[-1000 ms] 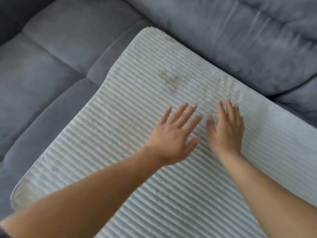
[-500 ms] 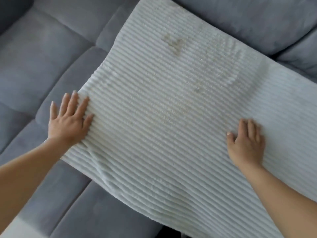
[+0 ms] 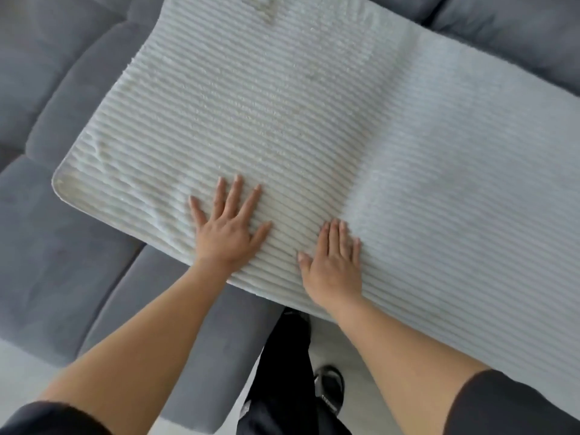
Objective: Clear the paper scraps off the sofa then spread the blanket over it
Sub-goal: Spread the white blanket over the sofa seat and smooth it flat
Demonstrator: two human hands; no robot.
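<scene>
No scraps show on the grey sofa (image 3: pixel 78 233); our left hand (image 3: pixel 227 229) and right hand (image 3: pixel 334 262) press flat, grips open, on the spread ribbed blanket (image 3: pixel 314 127); only smoothing seems left.

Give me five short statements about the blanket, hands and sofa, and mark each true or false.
1. Both hands, left hand and right hand, lie flat on the blanket. True.
2. The blanket is dark grey. False: it is white and ribbed; the sofa is grey.
3. Paper scraps lie on the visible cushions. False: none show.
4. The right hand pinches a fold. False: open, palm down.
5. The blanket's near left corner rests on the seat. True.
</scene>
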